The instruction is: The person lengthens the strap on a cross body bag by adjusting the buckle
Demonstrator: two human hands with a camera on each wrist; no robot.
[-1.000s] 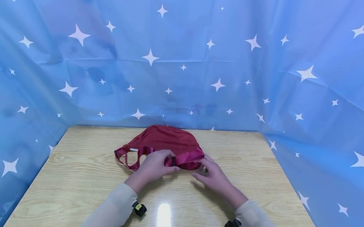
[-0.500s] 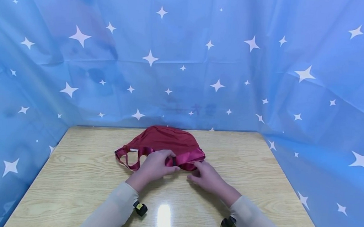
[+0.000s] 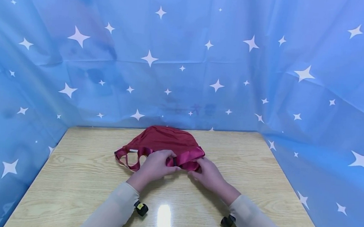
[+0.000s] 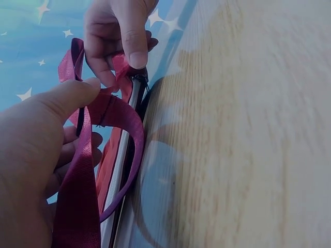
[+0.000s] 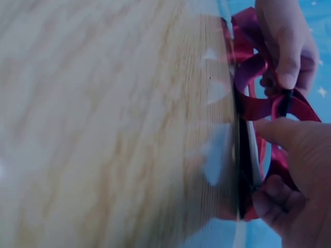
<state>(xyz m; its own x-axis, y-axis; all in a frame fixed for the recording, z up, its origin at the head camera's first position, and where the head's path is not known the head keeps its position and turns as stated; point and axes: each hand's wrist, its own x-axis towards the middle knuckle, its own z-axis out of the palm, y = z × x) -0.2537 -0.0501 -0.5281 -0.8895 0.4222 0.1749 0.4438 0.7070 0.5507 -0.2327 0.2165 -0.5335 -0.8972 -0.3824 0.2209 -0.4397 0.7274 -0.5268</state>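
Observation:
A dark red waist bag (image 3: 167,139) lies at the far middle of the table, its magenta webbing strap (image 3: 189,156) bunched along the near side. My left hand (image 3: 156,165) pinches the strap beside a black slider (image 3: 174,161). In the left wrist view the strap loops past my left thumb (image 4: 75,98), over a pale zipper (image 4: 122,155) on the bag's edge. At the bag's right end, my right hand (image 3: 210,176) pinches red fabric between thumb and fingers, by the zipper's end. Its curled fingers (image 5: 276,199) show low in the right wrist view.
The wood-grain table (image 3: 77,176) extends toward me and to both sides of the bag. Just behind the bag hangs a blue star-printed curtain (image 3: 185,74), which also runs along both sides. A looser strap loop (image 3: 137,163) lies left of my left hand.
My right hand has moved slightly left and in under the strap, its fingers closing on the bag's right end. My left hand keeps its hold; the bag has hardly moved.

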